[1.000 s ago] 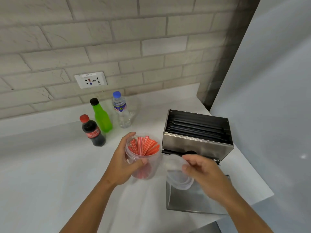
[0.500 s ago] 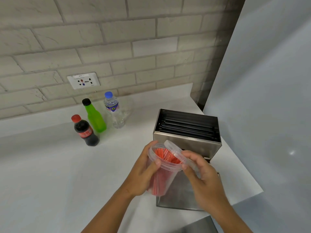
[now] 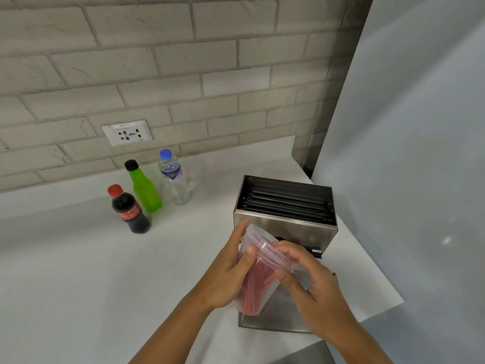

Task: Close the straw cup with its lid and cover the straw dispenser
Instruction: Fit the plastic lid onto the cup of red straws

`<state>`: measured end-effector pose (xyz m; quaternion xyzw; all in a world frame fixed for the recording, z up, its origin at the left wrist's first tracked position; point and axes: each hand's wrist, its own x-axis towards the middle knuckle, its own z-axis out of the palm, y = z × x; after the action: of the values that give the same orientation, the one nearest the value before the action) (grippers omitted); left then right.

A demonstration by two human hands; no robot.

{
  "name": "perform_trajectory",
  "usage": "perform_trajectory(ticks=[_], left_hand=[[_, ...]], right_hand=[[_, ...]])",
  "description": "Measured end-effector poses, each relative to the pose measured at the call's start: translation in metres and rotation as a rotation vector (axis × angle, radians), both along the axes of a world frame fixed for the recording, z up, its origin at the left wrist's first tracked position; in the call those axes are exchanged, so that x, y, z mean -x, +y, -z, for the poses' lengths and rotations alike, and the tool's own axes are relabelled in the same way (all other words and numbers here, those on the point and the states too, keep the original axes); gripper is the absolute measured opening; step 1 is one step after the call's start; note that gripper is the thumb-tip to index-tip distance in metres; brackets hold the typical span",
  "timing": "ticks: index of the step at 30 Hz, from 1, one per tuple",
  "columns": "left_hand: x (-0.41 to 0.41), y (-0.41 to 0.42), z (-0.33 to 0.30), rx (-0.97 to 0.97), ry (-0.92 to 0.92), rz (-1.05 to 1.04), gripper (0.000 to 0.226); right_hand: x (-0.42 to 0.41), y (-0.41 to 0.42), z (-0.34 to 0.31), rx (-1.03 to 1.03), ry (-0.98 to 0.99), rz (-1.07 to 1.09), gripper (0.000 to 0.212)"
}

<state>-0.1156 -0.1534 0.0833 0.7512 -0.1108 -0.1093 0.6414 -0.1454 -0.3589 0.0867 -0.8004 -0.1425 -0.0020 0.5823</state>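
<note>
Above the counter [image 3: 78, 271], both hands grip the tilted straw cup [image 3: 256, 287], lid [image 3: 265, 248] on.

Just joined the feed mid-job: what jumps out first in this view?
Both hands, left hand and right hand, hold a tilted clear cup of red straws at centre, its lid on its rim. Behind it sits the open steel straw dispenser, uncovered. Three bottles stand at the left by the brick wall.

Clear plastic cup [image 3: 258, 287] full of red straws sits tilted above the counter, rim leaning toward the dispenser — its clear lid [image 3: 266, 248] rests over the mouth. Behind it the steel straw dispenser [image 3: 286, 222] stands open-topped, black straws exposed — its flat metal cover [image 3: 296, 308] lies in front.
</note>
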Motion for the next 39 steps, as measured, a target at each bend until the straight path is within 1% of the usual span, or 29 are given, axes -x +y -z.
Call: perform_trajectory(ticks=[2, 6, 15, 17, 24, 26, 29, 31, 34, 36, 39], left_hand=[[0.000, 0.001, -0.002, -0.002, 0.002, 0.011, 0.074], [-0.001, 0.001, -0.004, -0.015, 0.009, 0.007, 0.061], [-0.007, 0.000, -0.009, -0.051, -0.076, -0.070, 0.056], [-0.008, 0.000, -0.010, -0.057, -0.078, -0.082, 0.055], [-0.007, 0.000, -0.013, -0.068, -0.071, -0.103, 0.050], [-0.005, 0.000, -0.013, -0.065, -0.084, -0.110, 0.051], [-0.003, -0.004, -0.011, -0.061, -0.097, -0.085, 0.053], [-0.003, -0.004, -0.012, -0.047, -0.077, -0.075, 0.054], [-0.007, 0.002, -0.014, -0.007, -0.040, -0.080, 0.055], [-0.009, 0.003, -0.014, 0.023, 0.004, -0.074, 0.057], [-0.009, -0.004, -0.015, 0.048, 0.065, -0.061, 0.047]], right_hand=[[0.001, 0.000, 0.002, 0.000, 0.010, 0.005, 0.041], [0.000, 0.000, 0.003, -0.006, 0.024, 0.024, 0.041], [-0.006, 0.004, -0.007, -0.028, -0.037, 0.039, 0.036], [-0.007, 0.005, -0.006, -0.018, -0.036, 0.040, 0.038], [-0.009, 0.003, -0.004, 0.034, -0.003, 0.027, 0.038], [-0.010, 0.000, -0.008, 0.092, -0.018, 0.005, 0.039], [-0.014, -0.003, -0.014, 0.197, -0.072, -0.012, 0.050], [-0.015, -0.004, -0.016, 0.147, -0.074, 0.014, 0.045], [-0.014, -0.004, -0.019, 0.014, -0.049, 0.017, 0.037], [-0.012, -0.002, -0.023, -0.056, -0.024, 0.023, 0.036], [-0.010, -0.001, -0.024, -0.074, -0.041, 0.061, 0.029]])
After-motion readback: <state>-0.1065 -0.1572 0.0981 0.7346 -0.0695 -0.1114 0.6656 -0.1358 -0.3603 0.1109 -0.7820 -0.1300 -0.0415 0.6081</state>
